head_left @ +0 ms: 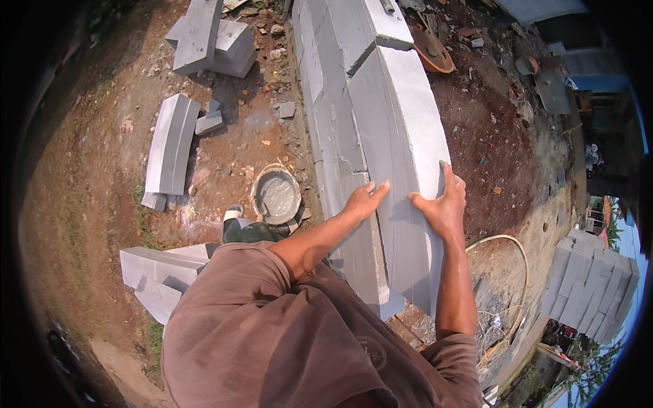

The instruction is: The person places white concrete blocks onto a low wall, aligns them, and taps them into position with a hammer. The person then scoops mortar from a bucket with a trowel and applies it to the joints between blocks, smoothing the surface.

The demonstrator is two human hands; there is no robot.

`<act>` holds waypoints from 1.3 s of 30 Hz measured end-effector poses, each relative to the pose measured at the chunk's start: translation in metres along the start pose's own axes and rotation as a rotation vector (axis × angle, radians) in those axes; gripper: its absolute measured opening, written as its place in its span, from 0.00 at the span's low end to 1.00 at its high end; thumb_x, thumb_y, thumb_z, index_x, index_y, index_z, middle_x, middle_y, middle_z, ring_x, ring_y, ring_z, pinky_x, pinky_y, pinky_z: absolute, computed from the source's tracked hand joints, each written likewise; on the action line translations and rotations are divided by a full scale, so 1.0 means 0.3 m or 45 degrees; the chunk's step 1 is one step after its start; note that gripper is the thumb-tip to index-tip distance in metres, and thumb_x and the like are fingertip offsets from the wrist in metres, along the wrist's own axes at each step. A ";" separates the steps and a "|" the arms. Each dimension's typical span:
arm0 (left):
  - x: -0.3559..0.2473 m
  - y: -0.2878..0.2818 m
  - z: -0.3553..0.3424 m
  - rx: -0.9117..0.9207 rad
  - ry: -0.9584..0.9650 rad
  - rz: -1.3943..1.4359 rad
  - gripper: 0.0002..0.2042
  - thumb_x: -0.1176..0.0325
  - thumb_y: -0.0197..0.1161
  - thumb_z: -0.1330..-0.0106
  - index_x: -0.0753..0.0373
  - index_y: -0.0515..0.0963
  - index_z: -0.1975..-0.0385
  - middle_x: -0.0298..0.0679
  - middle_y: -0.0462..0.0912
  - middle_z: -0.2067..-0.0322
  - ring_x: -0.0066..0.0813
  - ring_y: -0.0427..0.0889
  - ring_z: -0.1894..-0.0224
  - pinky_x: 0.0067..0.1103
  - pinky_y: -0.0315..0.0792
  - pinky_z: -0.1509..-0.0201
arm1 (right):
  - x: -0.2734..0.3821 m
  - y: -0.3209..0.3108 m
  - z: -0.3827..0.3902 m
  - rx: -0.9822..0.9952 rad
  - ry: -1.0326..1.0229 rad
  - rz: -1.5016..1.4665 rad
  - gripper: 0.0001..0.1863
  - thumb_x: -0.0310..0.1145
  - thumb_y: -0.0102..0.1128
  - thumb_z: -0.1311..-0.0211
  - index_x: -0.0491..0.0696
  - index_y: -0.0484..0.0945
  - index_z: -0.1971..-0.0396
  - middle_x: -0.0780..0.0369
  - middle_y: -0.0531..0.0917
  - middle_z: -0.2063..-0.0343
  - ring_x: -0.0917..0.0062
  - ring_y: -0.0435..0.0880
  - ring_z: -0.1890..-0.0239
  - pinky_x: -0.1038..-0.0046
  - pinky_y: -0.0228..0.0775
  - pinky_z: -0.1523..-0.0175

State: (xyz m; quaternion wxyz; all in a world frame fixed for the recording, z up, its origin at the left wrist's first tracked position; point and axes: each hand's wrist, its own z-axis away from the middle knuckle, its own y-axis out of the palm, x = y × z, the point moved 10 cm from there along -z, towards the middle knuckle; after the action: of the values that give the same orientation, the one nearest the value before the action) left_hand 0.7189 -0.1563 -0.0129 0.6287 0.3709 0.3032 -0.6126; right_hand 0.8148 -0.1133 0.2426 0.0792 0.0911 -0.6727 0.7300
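i have my left hand point(365, 199) flat, fingers spread, on the big grey block point(401, 170) topping the wall point(326, 102), right hand point(442, 204) curled over its far edge (looks heavy, stiff, crumbly-cornered, so i'd grip the long edges).

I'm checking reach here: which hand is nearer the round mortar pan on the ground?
Left. The left hand rests on the grey block just right of the pan; the right hand grips the block's far edge.
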 end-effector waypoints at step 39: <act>-0.933 -0.382 -0.395 -0.158 0.871 0.124 0.16 0.62 0.58 0.40 0.67 0.78 0.57 0.41 0.81 0.59 0.31 0.77 0.55 0.26 0.69 0.49 | -0.039 0.051 0.042 -0.046 0.000 -0.111 0.48 0.41 0.73 0.69 0.52 0.65 0.39 0.43 0.59 0.42 0.51 0.60 0.41 0.55 0.54 0.38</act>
State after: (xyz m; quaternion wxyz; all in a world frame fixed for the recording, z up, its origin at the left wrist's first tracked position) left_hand 0.5950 0.0987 0.1461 0.5406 0.5297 0.5149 -0.4025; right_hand 0.8227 -0.1270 0.2260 0.1126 0.1188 -0.6813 0.7135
